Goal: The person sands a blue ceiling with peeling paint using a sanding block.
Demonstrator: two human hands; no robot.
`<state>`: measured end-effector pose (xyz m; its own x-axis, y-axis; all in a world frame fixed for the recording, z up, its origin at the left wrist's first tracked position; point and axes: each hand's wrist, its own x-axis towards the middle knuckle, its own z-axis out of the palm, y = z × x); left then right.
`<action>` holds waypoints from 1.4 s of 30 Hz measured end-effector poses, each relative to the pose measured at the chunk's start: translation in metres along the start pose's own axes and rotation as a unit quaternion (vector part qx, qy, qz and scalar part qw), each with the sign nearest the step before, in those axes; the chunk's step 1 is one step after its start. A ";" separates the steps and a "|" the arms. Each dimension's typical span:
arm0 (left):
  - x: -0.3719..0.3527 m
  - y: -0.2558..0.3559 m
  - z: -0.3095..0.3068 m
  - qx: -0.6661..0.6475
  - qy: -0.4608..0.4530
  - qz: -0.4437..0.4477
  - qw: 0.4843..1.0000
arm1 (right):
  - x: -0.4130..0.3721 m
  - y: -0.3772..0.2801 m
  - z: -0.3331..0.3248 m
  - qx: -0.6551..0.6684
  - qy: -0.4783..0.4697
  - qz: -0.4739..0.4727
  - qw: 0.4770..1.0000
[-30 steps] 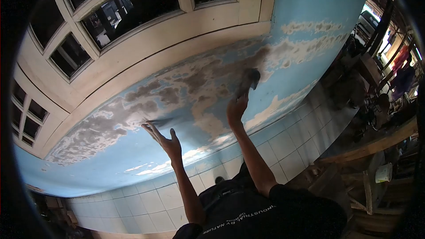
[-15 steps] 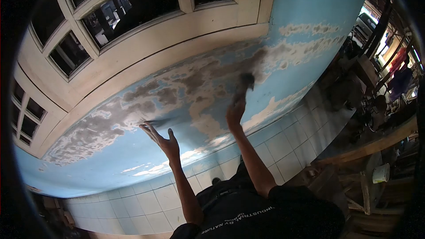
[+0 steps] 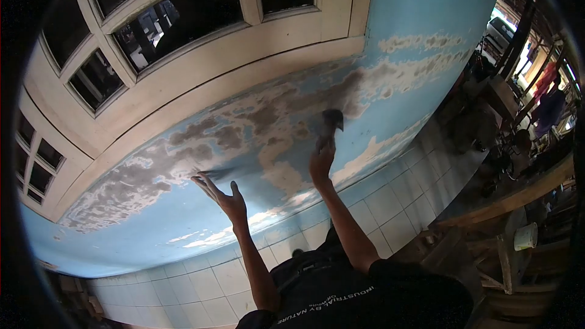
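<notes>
A blue wall (image 3: 256, 192) with peeled patches of grey and off-white fills the middle of the view. My right hand (image 3: 322, 159) is wrapped round the handle of a scraper (image 3: 333, 119), whose dark, wide blade points up and lies over the bare patches. Part of the handle is hidden by my fingers. To the left, my left hand (image 3: 229, 202) holds nothing; its fingers are stretched out and the thumb stands apart. The fingertips are right at the wall, beside a grey peeled area (image 3: 183, 164).
A cream window frame (image 3: 231, 52) with dark panes borders the peeled area above. White tiles (image 3: 210, 280) run along the wall's lower part. At the right are a wooden beam (image 3: 518, 194), a white tub (image 3: 525, 236) and dark clutter.
My right hand has drawn the scraper down and slightly left, away from the dark patch near the window corner. My left hand has stayed nearly in place.
</notes>
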<state>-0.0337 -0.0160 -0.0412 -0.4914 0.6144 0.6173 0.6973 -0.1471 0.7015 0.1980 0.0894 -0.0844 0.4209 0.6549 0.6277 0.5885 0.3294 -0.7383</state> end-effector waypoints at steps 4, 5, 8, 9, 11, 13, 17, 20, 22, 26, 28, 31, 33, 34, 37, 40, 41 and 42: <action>-0.002 -0.003 -0.004 -0.011 -0.009 0.019 1.000 | 0.050 -0.032 -0.020 0.074 0.037 0.074 0.994; -0.002 -0.005 -0.003 -0.011 -0.006 0.017 1.000 | 0.057 -0.037 -0.022 0.082 0.056 0.104 0.990; 0.001 0.000 -0.001 -0.011 -0.001 0.013 1.000 | 0.045 -0.020 -0.016 0.045 0.043 0.043 0.997; 0.000 0.002 -0.001 -0.006 -0.002 0.008 1.000 | 0.029 -0.010 -0.011 0.044 0.045 0.043 0.997; -0.002 -0.001 0.000 -0.004 0.000 0.008 1.000 | -0.006 0.006 0.000 0.041 0.008 0.047 0.998; 0.001 0.000 0.001 -0.001 0.005 0.010 1.000 | 0.000 0.001 -0.004 0.030 -0.002 0.050 0.998; -0.001 -0.003 0.000 -0.003 0.000 0.016 1.000 | 0.046 -0.028 -0.018 0.104 0.067 0.087 0.989; -0.001 -0.004 -0.002 -0.003 -0.004 0.016 1.000 | 0.047 -0.016 -0.019 0.065 0.019 0.078 0.995; 0.000 -0.002 -0.004 -0.004 -0.007 0.013 1.000 | 0.030 -0.001 -0.019 0.029 -0.023 0.032 0.999; 0.008 0.001 -0.010 -0.052 0.000 0.017 0.998 | 0.027 0.004 -0.034 -0.087 -0.058 -0.101 0.989; 0.021 0.005 -0.015 -0.052 0.004 0.034 0.998 | 0.047 0.022 -0.030 -0.075 -0.032 -0.070 0.994; 0.043 0.009 -0.027 -0.009 0.013 0.084 0.996 | 0.056 0.027 -0.024 -0.055 -0.006 -0.035 0.998; 0.055 0.003 -0.035 0.017 0.012 0.102 0.995 | 0.052 0.013 -0.026 -0.026 0.016 -0.103 0.994; 0.060 -0.001 -0.039 0.043 0.011 0.117 0.992 | 0.045 0.017 -0.029 -0.026 0.018 -0.104 0.994; 0.070 -0.006 -0.049 0.067 0.000 0.133 0.989 | 0.043 0.037 -0.045 -0.160 -0.080 -0.226 0.958; 0.081 -0.003 -0.061 0.081 -0.014 0.152 0.985 | 0.078 0.040 -0.055 -0.194 -0.090 -0.311 0.926; 0.085 -0.002 -0.065 0.096 -0.020 0.166 0.981 | 0.093 0.030 -0.055 -0.134 -0.022 -0.242 0.961; 0.089 -0.002 -0.068 0.111 -0.026 0.180 0.977 | 0.104 0.020 -0.055 -0.072 0.047 -0.171 0.982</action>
<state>-0.1146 -0.0131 0.0363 -0.1694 0.5937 0.7866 0.9189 -0.1933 0.3438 0.2916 0.1267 -0.0200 0.2401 0.4546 0.8577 0.7947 0.4154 -0.4426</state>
